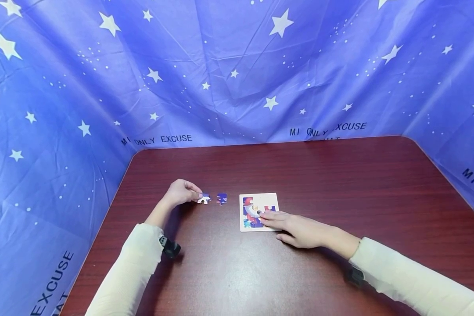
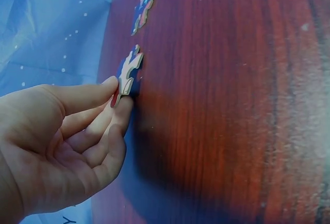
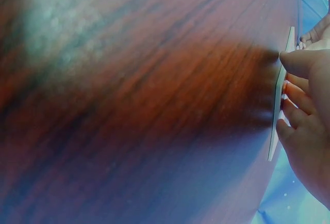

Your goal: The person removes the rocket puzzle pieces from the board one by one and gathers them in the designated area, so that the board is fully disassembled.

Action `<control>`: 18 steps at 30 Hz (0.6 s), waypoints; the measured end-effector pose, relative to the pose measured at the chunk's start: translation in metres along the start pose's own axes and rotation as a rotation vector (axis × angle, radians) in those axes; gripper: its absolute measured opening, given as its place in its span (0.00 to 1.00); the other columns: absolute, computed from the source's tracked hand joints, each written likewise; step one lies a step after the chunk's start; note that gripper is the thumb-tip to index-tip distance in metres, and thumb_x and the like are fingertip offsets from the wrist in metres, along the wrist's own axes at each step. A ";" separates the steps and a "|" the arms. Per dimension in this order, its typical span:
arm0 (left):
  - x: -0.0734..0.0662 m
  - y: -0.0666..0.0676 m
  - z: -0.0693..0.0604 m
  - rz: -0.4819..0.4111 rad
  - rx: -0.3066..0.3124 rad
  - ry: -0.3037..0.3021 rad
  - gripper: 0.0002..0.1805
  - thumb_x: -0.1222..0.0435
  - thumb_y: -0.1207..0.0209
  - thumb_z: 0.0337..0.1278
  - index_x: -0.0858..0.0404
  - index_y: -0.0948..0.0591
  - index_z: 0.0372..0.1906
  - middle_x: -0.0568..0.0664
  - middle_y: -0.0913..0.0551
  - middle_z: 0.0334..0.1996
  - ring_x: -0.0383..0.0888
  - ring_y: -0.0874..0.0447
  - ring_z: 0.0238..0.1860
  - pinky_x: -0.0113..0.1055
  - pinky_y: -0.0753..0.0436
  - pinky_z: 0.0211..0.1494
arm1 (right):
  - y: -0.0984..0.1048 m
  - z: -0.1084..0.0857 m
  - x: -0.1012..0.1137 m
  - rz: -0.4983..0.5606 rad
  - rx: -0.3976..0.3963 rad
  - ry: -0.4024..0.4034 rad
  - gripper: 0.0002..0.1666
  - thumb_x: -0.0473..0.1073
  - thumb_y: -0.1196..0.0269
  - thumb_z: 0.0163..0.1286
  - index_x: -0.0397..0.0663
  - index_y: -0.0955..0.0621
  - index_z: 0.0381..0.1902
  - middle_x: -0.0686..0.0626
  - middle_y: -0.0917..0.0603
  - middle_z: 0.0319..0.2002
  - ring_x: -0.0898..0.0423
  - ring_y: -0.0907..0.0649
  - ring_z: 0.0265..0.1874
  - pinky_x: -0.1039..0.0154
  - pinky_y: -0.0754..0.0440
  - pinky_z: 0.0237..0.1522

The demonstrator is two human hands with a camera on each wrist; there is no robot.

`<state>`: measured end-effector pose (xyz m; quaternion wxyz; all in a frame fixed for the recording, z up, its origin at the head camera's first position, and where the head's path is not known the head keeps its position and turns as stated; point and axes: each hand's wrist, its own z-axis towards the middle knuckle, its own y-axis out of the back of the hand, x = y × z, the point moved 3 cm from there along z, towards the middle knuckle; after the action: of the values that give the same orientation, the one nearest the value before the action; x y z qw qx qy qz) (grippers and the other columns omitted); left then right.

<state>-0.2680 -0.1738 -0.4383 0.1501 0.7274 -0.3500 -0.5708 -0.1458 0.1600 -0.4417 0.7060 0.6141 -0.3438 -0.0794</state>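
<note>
Between thumb and fingers, my left hand (image 1: 183, 192) (image 2: 67, 141) pinches a blue and white puzzle piece (image 1: 204, 199) (image 2: 129, 72). Just beyond it lies a second piece (image 1: 222, 199) (image 2: 142, 12), dark blue, not touching the first. A square puzzle board (image 1: 242, 219) (image 3: 275, 131) with a pale frame sits to the right, partly filled with joined pieces; its upper right part shows bare pale backing. My right hand (image 1: 302, 230) (image 3: 309, 100) rests on the board's right side with fairly straight fingers, hiding its lower right corner.
The dark red wooden table (image 1: 221, 272) reaches back to a blue curtain (image 1: 237, 57) with white stars and printed letters, which also hangs along both sides. A black wrist camera (image 1: 170, 248) is strapped at the left cuff, another (image 1: 355, 277) at the right.
</note>
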 end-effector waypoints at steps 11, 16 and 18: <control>-0.006 -0.001 -0.008 0.196 -0.135 -0.064 0.06 0.65 0.34 0.48 0.65 0.15 0.29 0.49 0.15 0.19 0.34 0.24 0.19 0.28 0.28 0.35 | 0.002 0.001 -0.001 0.012 0.018 -0.008 0.32 0.38 0.43 0.69 0.44 0.34 0.70 0.43 0.32 0.71 0.45 0.33 0.71 0.48 0.30 0.67; -0.005 -0.004 -0.007 0.209 -0.150 -0.063 0.06 0.65 0.34 0.48 0.65 0.15 0.29 0.50 0.15 0.20 0.33 0.25 0.19 0.29 0.26 0.37 | 0.001 0.000 -0.001 0.015 0.014 -0.007 0.32 0.38 0.43 0.68 0.43 0.33 0.70 0.43 0.32 0.70 0.45 0.33 0.71 0.48 0.30 0.67; -0.004 -0.006 -0.007 0.209 -0.153 -0.061 0.05 0.66 0.34 0.48 0.65 0.16 0.29 0.50 0.14 0.21 0.34 0.25 0.19 0.29 0.26 0.36 | 0.000 0.000 0.000 0.018 0.007 -0.004 0.32 0.38 0.42 0.68 0.43 0.33 0.69 0.42 0.32 0.70 0.45 0.33 0.70 0.47 0.30 0.66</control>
<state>-0.2602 -0.1686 -0.4371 0.2532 0.6557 -0.3837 -0.5989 -0.1458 0.1600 -0.4413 0.7039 0.6132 -0.3511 -0.0729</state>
